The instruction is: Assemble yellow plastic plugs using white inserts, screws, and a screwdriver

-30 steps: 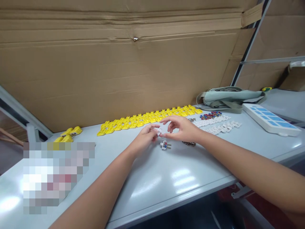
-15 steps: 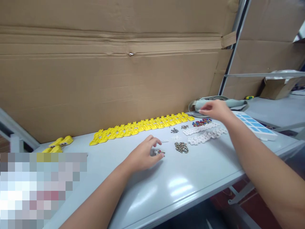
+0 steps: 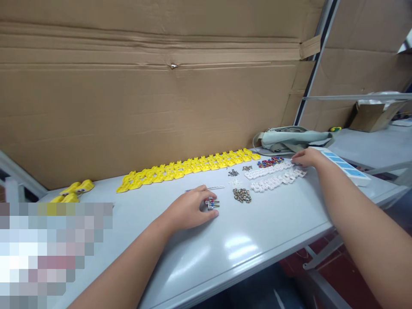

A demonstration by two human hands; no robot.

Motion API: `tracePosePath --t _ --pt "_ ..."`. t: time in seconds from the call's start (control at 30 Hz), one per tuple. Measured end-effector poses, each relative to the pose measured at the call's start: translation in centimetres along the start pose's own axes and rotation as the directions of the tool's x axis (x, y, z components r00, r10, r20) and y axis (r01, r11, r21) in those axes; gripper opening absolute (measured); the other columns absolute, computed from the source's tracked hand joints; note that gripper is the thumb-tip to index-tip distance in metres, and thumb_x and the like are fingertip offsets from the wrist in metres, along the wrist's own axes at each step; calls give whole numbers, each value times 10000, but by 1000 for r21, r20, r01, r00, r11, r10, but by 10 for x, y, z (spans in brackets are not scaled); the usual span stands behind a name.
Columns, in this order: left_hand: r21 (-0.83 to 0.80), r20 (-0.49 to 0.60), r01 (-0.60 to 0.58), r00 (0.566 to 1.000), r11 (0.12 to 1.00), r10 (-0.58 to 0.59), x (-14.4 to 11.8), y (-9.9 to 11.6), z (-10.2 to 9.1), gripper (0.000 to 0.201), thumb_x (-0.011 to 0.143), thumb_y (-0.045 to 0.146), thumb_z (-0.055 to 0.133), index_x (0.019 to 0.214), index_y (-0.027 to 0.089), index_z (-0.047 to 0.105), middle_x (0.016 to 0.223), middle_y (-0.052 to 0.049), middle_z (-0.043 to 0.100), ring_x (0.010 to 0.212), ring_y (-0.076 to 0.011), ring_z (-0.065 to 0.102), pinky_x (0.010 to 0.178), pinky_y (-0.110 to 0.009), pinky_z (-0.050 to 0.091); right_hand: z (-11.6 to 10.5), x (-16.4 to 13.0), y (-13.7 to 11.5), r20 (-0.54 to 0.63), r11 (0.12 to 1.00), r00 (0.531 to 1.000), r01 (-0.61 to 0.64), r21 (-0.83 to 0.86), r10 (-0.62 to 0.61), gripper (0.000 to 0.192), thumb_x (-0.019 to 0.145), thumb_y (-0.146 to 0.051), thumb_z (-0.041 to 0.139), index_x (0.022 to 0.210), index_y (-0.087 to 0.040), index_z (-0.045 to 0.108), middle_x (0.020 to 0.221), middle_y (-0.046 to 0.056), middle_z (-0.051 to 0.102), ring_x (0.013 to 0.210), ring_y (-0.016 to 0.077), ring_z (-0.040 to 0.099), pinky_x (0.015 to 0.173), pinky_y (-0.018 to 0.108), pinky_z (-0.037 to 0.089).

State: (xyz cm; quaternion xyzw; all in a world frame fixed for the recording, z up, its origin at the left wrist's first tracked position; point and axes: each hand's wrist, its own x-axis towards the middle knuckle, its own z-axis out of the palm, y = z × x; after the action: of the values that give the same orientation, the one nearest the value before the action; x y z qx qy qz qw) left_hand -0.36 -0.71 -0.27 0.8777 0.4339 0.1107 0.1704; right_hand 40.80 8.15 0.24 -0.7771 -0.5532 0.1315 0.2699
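Head: L hand (image 3: 189, 208), grip apart round wht pc (image 3: 210, 203); R hand (image 3: 307, 157) outstretched, grip unclear.

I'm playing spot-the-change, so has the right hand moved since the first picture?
Yes, the right hand moved right: from left of the bag to in front of it, beside the white pieces.
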Motion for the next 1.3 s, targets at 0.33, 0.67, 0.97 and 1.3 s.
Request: tracePosePath --t 0.33,0.67,0.97,1.3 --pt "13 22 6 1000 1000 -6 1 0 0 353 771 431 493 1050 235 586 972 -53 558 813 -197 527 709 -316 421 10 4 1 38 993 998 -35 -110 40 166 647 -174 629 753 -87 722 631 110 665 455 134 562 525 258 413" --pt "-138 3 15 1000 990 -14 2 -5 3 435 667 142 465 1087 232 528 1004 -30 565 719 -137 519 653 -268 421 15 -28 -51 -147 956 976 117 -270 -161 277 693 -219 588 934 -109 669 978 141 651 912 276 584 767 339 436" --pt "-342 65 116 993 933 -99 3 -10 -3 379 651 193 529 1027 186 481 959 -37 582 682 -122 529 603 -253 431 62 -149 -170 478 560 453 822 102 -752 183 697 -250 573 830 -191 685 738 37 657 583 114 530 530 233 370" --pt "-195 44 125 992 973 -118 3 -13 -7 207 636 284 600 812 175 591 725 3 531 652 -136 484 558 -235 362 105 -138 -170 562 559 355 794 241 -747 193 743 -314 543 732 -154 651 639 6 594 525 77 417 489 204 303"
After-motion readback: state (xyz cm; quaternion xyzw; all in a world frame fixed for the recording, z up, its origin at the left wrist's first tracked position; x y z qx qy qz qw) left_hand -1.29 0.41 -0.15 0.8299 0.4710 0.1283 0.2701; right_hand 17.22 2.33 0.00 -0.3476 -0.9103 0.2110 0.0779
